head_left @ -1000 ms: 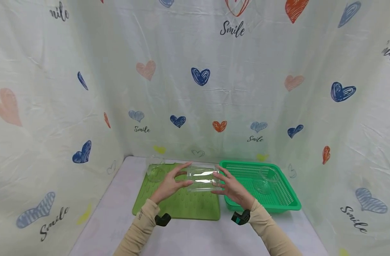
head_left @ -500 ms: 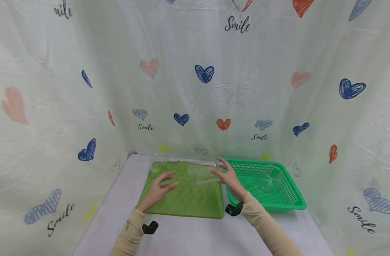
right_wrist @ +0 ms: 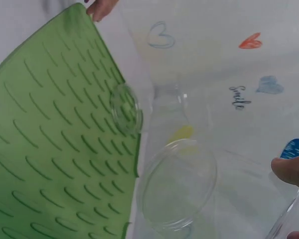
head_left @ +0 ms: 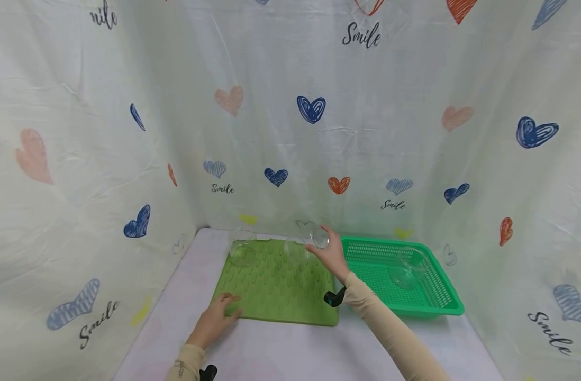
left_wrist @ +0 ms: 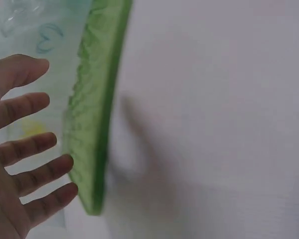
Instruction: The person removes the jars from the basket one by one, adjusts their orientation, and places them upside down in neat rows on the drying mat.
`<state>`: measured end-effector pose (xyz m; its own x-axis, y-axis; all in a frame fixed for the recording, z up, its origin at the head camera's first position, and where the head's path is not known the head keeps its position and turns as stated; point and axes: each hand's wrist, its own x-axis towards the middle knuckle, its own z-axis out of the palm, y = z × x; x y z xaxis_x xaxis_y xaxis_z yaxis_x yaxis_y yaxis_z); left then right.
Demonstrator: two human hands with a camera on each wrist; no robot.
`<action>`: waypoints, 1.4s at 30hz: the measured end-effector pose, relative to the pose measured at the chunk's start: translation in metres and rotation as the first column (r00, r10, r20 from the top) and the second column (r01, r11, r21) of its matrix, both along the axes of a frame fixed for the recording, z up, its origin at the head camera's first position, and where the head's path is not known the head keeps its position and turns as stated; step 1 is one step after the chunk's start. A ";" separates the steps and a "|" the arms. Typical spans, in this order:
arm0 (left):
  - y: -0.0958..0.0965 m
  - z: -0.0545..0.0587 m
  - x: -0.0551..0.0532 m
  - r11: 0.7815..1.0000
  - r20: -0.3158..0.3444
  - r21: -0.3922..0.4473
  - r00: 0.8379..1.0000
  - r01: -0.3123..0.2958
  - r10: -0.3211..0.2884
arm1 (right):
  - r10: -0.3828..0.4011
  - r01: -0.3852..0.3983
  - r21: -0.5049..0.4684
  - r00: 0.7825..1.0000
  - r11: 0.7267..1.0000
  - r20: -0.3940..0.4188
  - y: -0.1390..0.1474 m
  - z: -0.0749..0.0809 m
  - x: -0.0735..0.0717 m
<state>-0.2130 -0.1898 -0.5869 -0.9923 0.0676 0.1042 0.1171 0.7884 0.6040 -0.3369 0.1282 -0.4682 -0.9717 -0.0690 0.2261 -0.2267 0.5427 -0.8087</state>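
Note:
My right hand [head_left: 332,255] grips a clear drinking glass [head_left: 301,247] near one end, fingers and thumb around it, over the back right of a green drying mat [head_left: 283,296]. The held glass is tilted, its wide rim slanting down and left; in the right wrist view that rim [right_wrist: 178,185] is a large ring beside the mat's edge. A second clear glass [head_left: 243,250] stands at the mat's back left corner. My left hand [head_left: 215,320] holds nothing and hovers by the mat's front left corner; the left wrist view shows its fingers [left_wrist: 32,149] spread.
A green plastic basket [head_left: 395,309] stands right of the mat, with another clear glass [head_left: 407,269] tilted inside it. A white cloth [head_left: 281,352] covers the table. Around the back and sides hangs a pale curtain [head_left: 271,137] printed with hearts.
Both hands held the glass lengthwise at first. The left hand let go and drew back toward the front left; the right hand lifted its end of the glass, tilting the rim downward.

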 end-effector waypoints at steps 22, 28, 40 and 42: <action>0.010 -0.037 0.001 0.974 -0.147 -0.216 0.989 -0.063 0.032 | 0.070 -0.046 0.306 0.995 0.951 -0.069 -0.066 -0.061 -0.044; 0.012 -0.041 -0.003 0.974 -0.137 -0.212 0.989 -0.081 0.053 | 0.070 -0.049 0.288 0.995 0.956 -0.065 -0.075 -0.072 -0.046; 0.010 -0.036 -0.005 0.981 -0.099 -0.164 0.991 -0.102 0.087 | 0.143 -0.143 0.361 0.989 0.922 0.027 -0.082 -0.075 -0.043; 0.009 -0.037 -0.006 0.980 -0.101 -0.165 0.990 -0.110 0.094 | 0.144 -0.145 0.369 0.989 0.918 0.029 -0.082 -0.076 -0.042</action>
<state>-0.2194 -0.1809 -0.6235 -0.9815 -0.0091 0.1912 0.0796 0.8890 0.4510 -0.3792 0.0459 -0.5445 -0.9451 -0.2870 0.1565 -0.3244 0.7639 -0.5579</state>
